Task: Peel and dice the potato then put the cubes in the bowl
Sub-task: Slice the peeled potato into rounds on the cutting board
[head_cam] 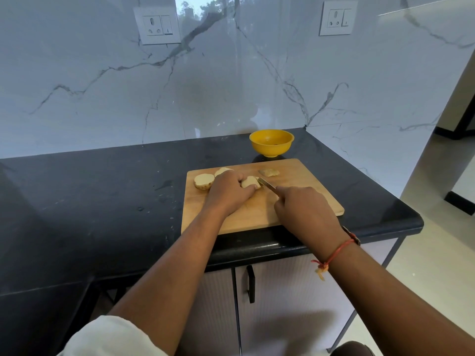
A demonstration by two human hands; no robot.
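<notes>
- The worktop carries the cutting board at its front edge, toward the right corner.
- The left hand curls its fingers over the potato piece near the board's back left corner; keep the fingertips tucked away from the edge.
- The right hand is wrapped tight round the hidden handle; a steady downward stroke looks best.
- The bowl waits by the worktop's back edge.
- Two slices lie by the board's left edge, skin seemingly on.
- The knife blade meets the piece's right side; space cuts evenly.
</notes>
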